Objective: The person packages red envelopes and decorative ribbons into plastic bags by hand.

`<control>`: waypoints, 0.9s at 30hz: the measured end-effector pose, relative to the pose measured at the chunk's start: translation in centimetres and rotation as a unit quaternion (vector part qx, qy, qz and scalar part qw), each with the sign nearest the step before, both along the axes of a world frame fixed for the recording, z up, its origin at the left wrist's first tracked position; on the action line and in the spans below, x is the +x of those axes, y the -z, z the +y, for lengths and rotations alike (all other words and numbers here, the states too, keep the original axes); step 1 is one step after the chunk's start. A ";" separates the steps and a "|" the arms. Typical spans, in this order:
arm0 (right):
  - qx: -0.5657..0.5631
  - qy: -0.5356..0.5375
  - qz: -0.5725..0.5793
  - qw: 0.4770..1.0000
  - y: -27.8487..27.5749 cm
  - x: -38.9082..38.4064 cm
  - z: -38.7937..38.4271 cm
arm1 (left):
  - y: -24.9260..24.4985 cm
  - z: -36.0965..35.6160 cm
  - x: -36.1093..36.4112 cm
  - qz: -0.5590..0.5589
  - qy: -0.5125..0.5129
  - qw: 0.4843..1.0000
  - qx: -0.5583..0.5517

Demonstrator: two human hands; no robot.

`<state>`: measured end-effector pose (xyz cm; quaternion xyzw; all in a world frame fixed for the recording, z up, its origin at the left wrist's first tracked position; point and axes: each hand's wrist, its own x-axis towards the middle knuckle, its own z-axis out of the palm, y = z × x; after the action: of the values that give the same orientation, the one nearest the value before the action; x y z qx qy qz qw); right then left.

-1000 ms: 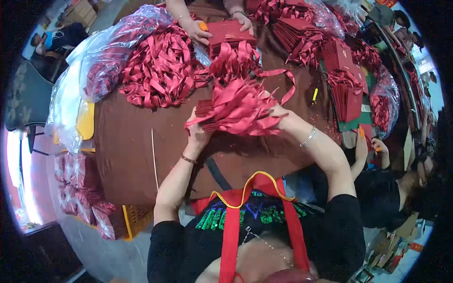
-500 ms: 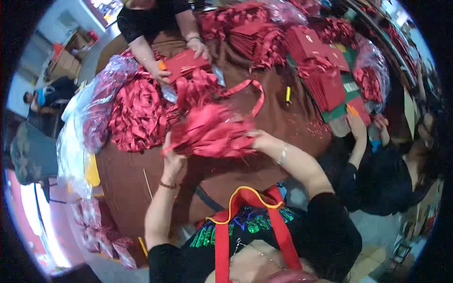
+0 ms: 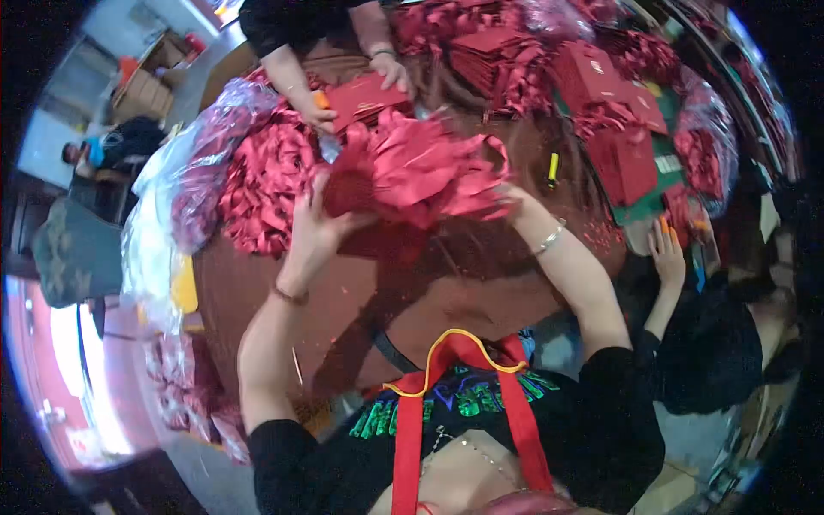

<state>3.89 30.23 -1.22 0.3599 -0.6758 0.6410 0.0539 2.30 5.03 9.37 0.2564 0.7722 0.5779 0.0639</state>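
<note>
Between both my hands, above the brown-covered table, is a bundle of flat red bags with a mass of loose red ribbon (image 3: 429, 167); motion blurs it. My left hand (image 3: 322, 225) grips its left end, where a dark red flat side faces me. My right hand (image 3: 518, 203) is closed on the ribbon end at the right, its fingers partly hidden. Beyond the bundle, a co-worker's hands (image 3: 390, 70) rest on a stack of red bags with gold print (image 3: 360, 97). A heap of red ribbons (image 3: 266, 184) lies left of my bundle.
Clear plastic wrap (image 3: 159, 227) lies along the table's left side. On the brown cloth (image 3: 360, 330) is a yellow cutter (image 3: 553, 169). More red bag stacks (image 3: 622, 159) sit on a green board (image 3: 644, 209) at right, near another person's hand (image 3: 667, 253).
Both my hands have lifted the bundle and moved it away from me, tilting it so a flat side shows. At right, another person's hand has moved lower.
</note>
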 end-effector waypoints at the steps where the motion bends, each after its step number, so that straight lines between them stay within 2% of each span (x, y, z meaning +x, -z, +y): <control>1: -0.062 0.007 -0.013 0.998 -0.1 -0.5 0.5 | -2.1 0.9 -0.4 -0.100 0.022 0.993 0.056; 2: -0.123 0.016 -0.028 0.992 -0.3 -1.0 0.9 | -5.0 1.6 -0.7 0.139 0.041 0.980 -0.135; 3: -0.154 0.018 -0.038 0.987 -0.7 -1.6 0.8 | -5.5 2.3 -2.2 -0.007 0.036 0.996 -0.085; 4: -0.186 0.020 -0.046 0.981 -1.2 -2.3 0.7 | -5.6 2.9 -4.2 -0.016 0.056 0.998 -0.030; 6: -0.347 -0.055 -0.128 0.927 -3.0 -4.1 -0.8 | -6.7 3.8 -7.0 -0.009 0.045 0.999 0.003; 7: -0.385 -0.076 -0.148 0.908 -4.3 -5.3 -1.1 | -6.8 4.2 -8.6 -0.006 0.042 0.999 0.000; 8: -0.423 -0.096 -0.168 0.885 -5.6 -6.4 -1.4 | -6.4 4.4 -10.3 -0.056 0.029 0.997 0.042; 9: -0.320 0.011 -0.243 0.916 -7.4 -7.7 -1.2 | -5.9 4.5 -11.8 -0.106 0.015 0.991 0.084; 10: -0.208 0.118 -0.312 0.920 -8.8 -8.9 -1.2 | -5.4 4.5 -13.3 -0.106 0.012 0.991 0.082; 13: -0.181 0.071 -0.298 0.934 -11.4 -11.9 -0.7 | -4.1 4.5 -18.2 -0.233 -0.046 0.960 0.151; 18: -0.158 0.081 -0.339 0.924 -9.1 -18.1 -0.8 | -1.5 5.8 -21.7 -0.323 -0.076 0.932 0.142; 20: -0.098 0.177 -0.318 0.926 -7.5 -19.4 -0.4 | 0.6 6.3 -23.1 -0.318 -0.117 0.925 0.171; 21: -0.044 0.195 -0.286 0.937 -6.0 -20.8 0.1 | 0.6 6.4 -23.0 -0.373 -0.104 0.911 0.143; 22: -0.043 0.194 -0.291 0.936 -4.4 -21.9 0.5 | 1.0 6.8 -22.6 -0.377 -0.106 0.909 0.143; 24: 0.013 0.249 -0.297 0.922 -2.9 -23.1 0.7 | 2.3 7.2 -22.6 -0.327 -0.150 0.919 0.164; 25: 0.033 0.263 -0.302 0.916 -2.3 -23.7 0.8 | 3.3 6.8 -23.4 -0.324 -0.112 0.924 0.168; 27: 0.061 0.288 -0.289 0.911 -1.9 -24.2 0.8 | 3.6 6.6 -23.8 -0.337 -0.119 0.921 0.157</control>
<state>-20.34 31.04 0.71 -0.0484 -0.7740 0.6311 0.0163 -21.45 11.62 5.74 -0.0399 0.6290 0.7475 0.2099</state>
